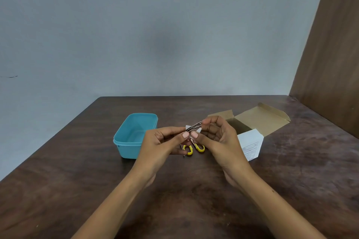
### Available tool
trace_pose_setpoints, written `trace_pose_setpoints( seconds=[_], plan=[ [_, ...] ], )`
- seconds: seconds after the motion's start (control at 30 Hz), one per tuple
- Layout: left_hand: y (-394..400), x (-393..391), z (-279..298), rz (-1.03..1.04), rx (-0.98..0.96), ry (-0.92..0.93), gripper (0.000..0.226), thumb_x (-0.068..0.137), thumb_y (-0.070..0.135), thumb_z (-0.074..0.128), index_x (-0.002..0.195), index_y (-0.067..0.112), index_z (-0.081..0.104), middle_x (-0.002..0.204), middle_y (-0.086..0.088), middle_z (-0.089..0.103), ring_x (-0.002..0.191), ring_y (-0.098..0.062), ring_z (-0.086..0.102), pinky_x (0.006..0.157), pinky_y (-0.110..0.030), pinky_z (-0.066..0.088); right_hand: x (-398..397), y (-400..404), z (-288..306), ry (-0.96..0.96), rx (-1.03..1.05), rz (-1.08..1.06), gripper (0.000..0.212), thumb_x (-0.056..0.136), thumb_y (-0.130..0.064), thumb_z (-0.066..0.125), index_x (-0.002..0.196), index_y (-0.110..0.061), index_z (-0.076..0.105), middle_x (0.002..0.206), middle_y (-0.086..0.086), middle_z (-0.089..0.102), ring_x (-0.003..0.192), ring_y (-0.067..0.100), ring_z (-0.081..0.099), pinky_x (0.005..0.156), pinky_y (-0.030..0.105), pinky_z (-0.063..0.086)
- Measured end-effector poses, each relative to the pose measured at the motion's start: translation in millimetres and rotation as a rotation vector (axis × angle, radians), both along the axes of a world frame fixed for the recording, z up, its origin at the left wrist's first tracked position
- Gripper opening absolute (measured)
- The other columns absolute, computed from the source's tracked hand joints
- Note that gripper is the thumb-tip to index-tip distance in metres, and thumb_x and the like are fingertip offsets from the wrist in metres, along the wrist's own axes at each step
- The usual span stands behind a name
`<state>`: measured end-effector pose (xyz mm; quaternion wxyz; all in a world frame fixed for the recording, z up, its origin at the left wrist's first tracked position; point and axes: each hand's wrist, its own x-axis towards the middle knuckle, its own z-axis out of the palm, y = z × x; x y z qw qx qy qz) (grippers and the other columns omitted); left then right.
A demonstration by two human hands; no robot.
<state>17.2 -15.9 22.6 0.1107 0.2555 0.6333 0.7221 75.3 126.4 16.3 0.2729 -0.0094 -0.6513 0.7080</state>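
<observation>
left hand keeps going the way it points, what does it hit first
Likely the right hand: the left hand points at it, thumbs nearly touching on the small metal tool both pinch; depth unclear.

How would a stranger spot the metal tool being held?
On the dark wooden table, look between the teal plastic tub and the open cardboard box. There the left hand and right hand pinch a small metal tool above it. It is thin and silvery, unlike the yellow-handled scissors lying beneath.
</observation>
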Motion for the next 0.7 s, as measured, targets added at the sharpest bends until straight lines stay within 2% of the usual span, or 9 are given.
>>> trace_pose_setpoints(
  seconds=[0.3,0.47,0.57,0.7],
  plan=[
    [1.7,-4.2,-3.8,0.042,-0.036,0.051,0.017,0.085,0.004,0.063,0.100,0.001,0.071,0.077,-0.013,0.073,0.070,-0.014,0.070,0.059,-0.019,0.055,-0.8,4.5,0.1,-0.008,-0.026,-0.060,0.032,0.072,0.002,0.076,0.090,-0.019,0.059,0.087,0.001,0.070,0.089,0.016,0.069,0.081,0.027,0.054],
    [-1.1,-4.2,-0.2,0.036,-0.064,0.052,0.014,0.086,0.005,0.062,0.097,0.006,0.072,0.078,-0.014,0.073,0.069,-0.014,0.070,0.059,-0.019,0.056,-1.1,6.5,3.0,0.001,-0.065,-0.017,0.028,0.074,0.000,0.074,0.090,-0.017,0.059,0.086,0.003,0.071,0.089,0.019,0.069,0.083,0.033,0.056],
    [-1.3,-2.8,2.6,0.023,-0.061,0.045,0.013,0.085,0.004,0.063,0.094,0.006,0.072,0.075,-0.011,0.073,0.068,-0.013,0.070,0.059,-0.019,0.056,-0.5,7.4,3.5,0.007,-0.132,0.006,0.027,0.072,-0.001,0.075,0.088,-0.016,0.060,0.081,-0.001,0.072,0.087,0.017,0.069,0.079,0.031,0.056],
    [-2.1,-1.3,5.3,0.020,-0.056,0.043,0.012,0.084,0.004,0.063,0.090,0.010,0.073,0.072,-0.007,0.073,0.067,-0.012,0.070,0.058,-0.018,0.056,1.8,6.9,5.8,0.032,-0.241,0.014,0.030,0.059,-0.011,0.077,0.083,-0.015,0.060,0.083,0.005,0.073,0.084,0.017,0.070,0.071,0.023,0.054]
  ],
)
